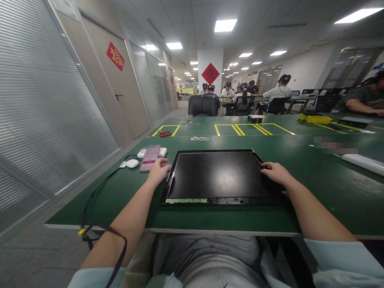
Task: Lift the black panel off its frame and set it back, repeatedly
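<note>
1. Office lights glow over a green tabletop (309, 172), where a black panel (216, 174) lies flat at the dial's centre, viewed from my remote post.
2. Left hand (162, 170), nine o'clock: fingers loosely curled beside the panel's edge; I cannot tell whether they touch. Uneven support could let that side slip.
3. Right hand (276, 174), three o'clock: fingers at the opposite edge, their grip partly hidden from me. Hard inward pressure could, I judge, flex the panel.
4. Green strip (186, 201), seven o'clock, lies along the near edge; a careless thumb could scrape it.
5. Phone (150, 157), ten o'clock, just beside the left hand: a sideways swing could knock it.
6. Black cord (102, 186), eight o'clock, crosses the left forearm in my view; pulling back could snag it.
</note>
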### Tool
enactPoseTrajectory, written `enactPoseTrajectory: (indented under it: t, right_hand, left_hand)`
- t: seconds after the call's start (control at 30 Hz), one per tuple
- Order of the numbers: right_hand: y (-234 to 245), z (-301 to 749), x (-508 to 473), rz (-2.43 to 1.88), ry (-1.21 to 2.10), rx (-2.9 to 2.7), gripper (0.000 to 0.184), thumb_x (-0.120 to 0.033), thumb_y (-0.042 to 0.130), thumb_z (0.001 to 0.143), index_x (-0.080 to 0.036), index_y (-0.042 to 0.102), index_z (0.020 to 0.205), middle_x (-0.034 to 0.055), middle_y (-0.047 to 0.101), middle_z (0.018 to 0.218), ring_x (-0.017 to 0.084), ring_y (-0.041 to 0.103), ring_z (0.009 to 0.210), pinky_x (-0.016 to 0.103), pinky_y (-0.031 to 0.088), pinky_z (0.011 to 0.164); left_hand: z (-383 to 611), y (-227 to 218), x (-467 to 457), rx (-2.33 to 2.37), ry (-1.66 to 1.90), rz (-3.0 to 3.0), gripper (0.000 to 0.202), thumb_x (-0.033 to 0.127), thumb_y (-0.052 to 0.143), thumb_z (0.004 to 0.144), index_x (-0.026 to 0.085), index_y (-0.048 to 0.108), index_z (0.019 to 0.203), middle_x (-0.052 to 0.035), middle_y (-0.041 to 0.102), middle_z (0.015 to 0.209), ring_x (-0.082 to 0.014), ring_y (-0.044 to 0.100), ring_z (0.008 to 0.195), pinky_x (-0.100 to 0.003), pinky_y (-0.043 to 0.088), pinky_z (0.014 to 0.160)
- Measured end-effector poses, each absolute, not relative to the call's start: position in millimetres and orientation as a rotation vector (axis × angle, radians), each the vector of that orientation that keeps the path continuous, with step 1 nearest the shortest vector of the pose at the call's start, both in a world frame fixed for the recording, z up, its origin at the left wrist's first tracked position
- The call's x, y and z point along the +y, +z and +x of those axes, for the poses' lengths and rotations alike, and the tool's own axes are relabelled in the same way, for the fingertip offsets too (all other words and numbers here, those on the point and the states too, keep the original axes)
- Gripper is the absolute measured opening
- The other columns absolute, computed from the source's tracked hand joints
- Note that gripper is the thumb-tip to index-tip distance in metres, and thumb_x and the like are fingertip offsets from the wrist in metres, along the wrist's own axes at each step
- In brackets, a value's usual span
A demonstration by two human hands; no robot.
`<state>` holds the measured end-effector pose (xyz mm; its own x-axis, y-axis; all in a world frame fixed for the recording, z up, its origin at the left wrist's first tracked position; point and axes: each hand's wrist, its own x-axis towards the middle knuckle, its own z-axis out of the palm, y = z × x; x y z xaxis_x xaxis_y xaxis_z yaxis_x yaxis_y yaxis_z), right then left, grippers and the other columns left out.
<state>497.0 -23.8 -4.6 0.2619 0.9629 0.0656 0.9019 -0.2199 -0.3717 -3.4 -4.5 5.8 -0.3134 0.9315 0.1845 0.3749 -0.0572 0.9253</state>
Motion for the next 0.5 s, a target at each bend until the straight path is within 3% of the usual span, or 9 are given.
enactPoseTrajectory:
  t: [0.13, 0.3, 0.5]
  right_hand:
    - [-4.1, 496.7, -23.9, -2.196, 0.266, -1.681, 0.04, -0.028, 0.064, 0.082, -0.014, 0.079, 0.116, 0.0145, 0.077, 0.114, 0.029, 0.072, 0.107, 0.031, 0.055, 0.089]
    - [-1.4, 495.9, -25.3, -2.185, 0.301, -1.61, 0.026, -0.026, 0.065, 0.08, -0.018, 0.083, 0.098, 0.0125, 0.079, 0.105, 0.031, 0.073, 0.102, 0.033, 0.056, 0.083]
    - [0.1, 495.1, -26.1, -2.194, 0.309, -1.626, 0.029, -0.027, 0.063, 0.08, -0.017, 0.082, 0.1, 0.014, 0.078, 0.108, 0.031, 0.073, 0.104, 0.035, 0.055, 0.088]
  left_hand:
    - [-7.1, 2.2, -3.1, 1.798, 1.217, 1.586, 0.032, 0.025, 0.075, 0.063, 0.023, 0.062, 0.093, -0.0127, 0.071, 0.116, -0.0339, 0.064, 0.121, -0.045, 0.046, 0.107]
    - [-8.7, 3.3, -3.3, 1.835, 1.071, 1.688, 0.029, 0.027, 0.076, 0.062, 0.021, 0.067, 0.089, -0.0131, 0.072, 0.112, -0.0371, 0.061, 0.125, -0.046, 0.043, 0.111]
    - [-6.9, 6.2, -6.6, 1.824, 1.024, 1.807, 0.034, 0.03, 0.078, 0.063, 0.02, 0.071, 0.094, -0.0164, 0.07, 0.118, -0.0402, 0.06, 0.126, -0.049, 0.04, 0.113]
